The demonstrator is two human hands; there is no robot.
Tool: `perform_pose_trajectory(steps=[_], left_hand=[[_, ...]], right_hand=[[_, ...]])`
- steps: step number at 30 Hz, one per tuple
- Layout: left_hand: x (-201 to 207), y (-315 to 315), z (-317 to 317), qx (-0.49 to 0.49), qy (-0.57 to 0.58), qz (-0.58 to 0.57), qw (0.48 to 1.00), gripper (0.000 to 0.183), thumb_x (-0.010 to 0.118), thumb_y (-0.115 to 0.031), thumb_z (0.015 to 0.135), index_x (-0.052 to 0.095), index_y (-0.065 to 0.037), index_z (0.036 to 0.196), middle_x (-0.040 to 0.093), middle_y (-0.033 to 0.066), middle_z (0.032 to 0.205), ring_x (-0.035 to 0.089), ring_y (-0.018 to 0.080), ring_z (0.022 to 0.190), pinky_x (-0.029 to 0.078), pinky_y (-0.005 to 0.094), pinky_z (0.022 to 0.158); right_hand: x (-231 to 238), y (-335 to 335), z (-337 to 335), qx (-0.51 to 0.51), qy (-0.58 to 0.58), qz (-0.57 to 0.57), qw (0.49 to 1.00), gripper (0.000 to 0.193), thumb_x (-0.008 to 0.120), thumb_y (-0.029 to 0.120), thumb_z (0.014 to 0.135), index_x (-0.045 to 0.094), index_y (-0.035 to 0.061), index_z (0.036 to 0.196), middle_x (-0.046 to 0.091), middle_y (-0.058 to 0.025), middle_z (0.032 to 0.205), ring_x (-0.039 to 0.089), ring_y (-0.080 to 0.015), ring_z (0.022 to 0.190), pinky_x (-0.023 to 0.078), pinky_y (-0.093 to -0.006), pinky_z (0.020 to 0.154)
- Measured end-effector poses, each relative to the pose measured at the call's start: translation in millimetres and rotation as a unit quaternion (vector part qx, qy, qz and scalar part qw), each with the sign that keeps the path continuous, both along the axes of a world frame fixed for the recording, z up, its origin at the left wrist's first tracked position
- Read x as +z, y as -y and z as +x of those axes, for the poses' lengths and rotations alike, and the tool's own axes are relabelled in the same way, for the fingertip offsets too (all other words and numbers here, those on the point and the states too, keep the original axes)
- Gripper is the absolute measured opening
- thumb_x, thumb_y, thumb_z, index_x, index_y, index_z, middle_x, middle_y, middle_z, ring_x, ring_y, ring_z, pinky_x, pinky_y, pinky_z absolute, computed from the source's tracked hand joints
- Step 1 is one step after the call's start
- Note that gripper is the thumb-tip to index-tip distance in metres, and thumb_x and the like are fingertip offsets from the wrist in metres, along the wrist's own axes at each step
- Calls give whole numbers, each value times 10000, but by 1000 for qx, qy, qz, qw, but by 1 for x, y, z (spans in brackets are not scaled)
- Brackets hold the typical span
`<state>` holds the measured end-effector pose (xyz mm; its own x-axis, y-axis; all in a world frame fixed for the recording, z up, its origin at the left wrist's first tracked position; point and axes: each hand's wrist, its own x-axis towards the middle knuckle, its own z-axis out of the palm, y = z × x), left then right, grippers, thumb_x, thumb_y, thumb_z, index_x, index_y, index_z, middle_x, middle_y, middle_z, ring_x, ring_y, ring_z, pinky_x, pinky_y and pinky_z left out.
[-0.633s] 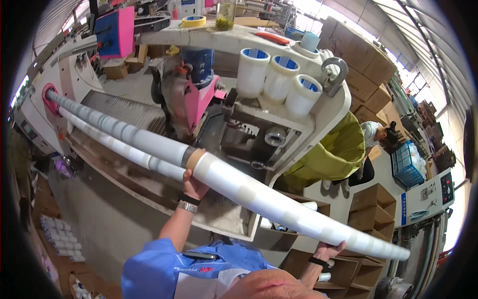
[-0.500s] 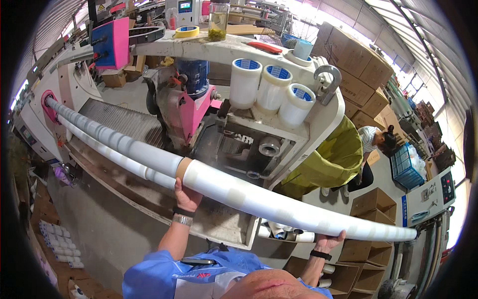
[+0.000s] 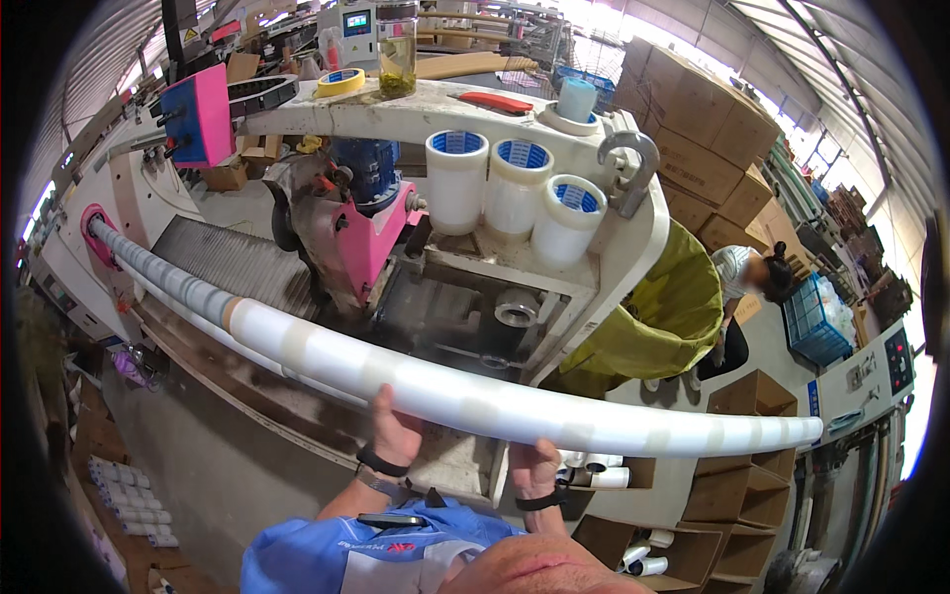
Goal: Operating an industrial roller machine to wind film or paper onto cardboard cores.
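Gripping from below, a worker's left hand (image 3: 396,436) and right hand (image 3: 534,465) carry a long white roll (image 3: 445,391) that crosses the head view from upper left to lower right. The fingers of both hands curl up around the underside of the roll, closed on it, with the thumbs and fingertips mostly hidden behind its bulk. The roll lies directly above and just beyond the fingers, its long axis running from a pink socket (image 3: 97,223) on the machine, far off to the left of the left hand, out to a free end (image 3: 807,431) well to the right of the right hand. Both hands sit close together near the middle of the span; the left hand is the nearer one to the socket end, the right hand the nearer one to the free end. A second, thinner pale bar (image 3: 198,322) runs alongside the roll on its near side, to the left of the left hand. Beyond the roll, past the fingers, stands the cream machine body (image 3: 614,267) with three upright tape rolls (image 3: 510,188) on its ledge and a yellow-green sack (image 3: 663,327) hanging to the right. Another person (image 3: 747,277) sits farther right, well apart from the hands. Open cardboard boxes (image 3: 732,495) lie below the free end.
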<state>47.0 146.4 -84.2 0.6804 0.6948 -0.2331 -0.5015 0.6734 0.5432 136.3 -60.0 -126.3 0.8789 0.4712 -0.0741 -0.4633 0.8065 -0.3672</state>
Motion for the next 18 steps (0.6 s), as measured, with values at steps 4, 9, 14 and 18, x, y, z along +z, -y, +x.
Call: perform_pose_trajectory(steps=[4, 9, 14, 18], left_hand=[[13, -75, -21, 83, -15, 23, 996, 551, 689, -498, 853, 565, -108, 1222, 623, 43, 1145, 591, 241, 1082, 477, 417, 956], [8, -237, -73, 182, -72, 36, 980, 458, 639, -486, 905, 592, -100, 1147, 644, 42, 1062, 617, 210, 987, 509, 388, 864], [15, -473, -186, 259, -78, 100, 958, 587, 626, -548, 899, 572, -67, 1230, 644, 61, 1105, 622, 223, 989, 510, 386, 883], [19, -548, -215, 265, -128, 93, 951, 653, 621, -583, 883, 562, -45, 1249, 637, 74, 1138, 618, 222, 1020, 517, 390, 878]], right_hand=[[3, -51, -27, 45, 9, -63, 997, 511, 825, 291, 713, 644, 115, 1157, 665, -37, 1176, 574, -238, 1156, 376, -438, 1087], [17, -12, -4, -93, 53, -47, 993, 591, 743, 458, 795, 587, 115, 1250, 616, -55, 1260, 544, -276, 1200, 390, -514, 1072], [43, 42, 36, -262, 122, -127, 949, 771, 686, 648, 777, 521, 103, 1297, 592, -100, 1250, 553, -312, 1170, 433, -550, 1032], [21, -56, 5, -263, 43, -77, 961, 724, 713, 513, 743, 520, 90, 1298, 597, -136, 1232, 581, -357, 1136, 452, -569, 1012]])
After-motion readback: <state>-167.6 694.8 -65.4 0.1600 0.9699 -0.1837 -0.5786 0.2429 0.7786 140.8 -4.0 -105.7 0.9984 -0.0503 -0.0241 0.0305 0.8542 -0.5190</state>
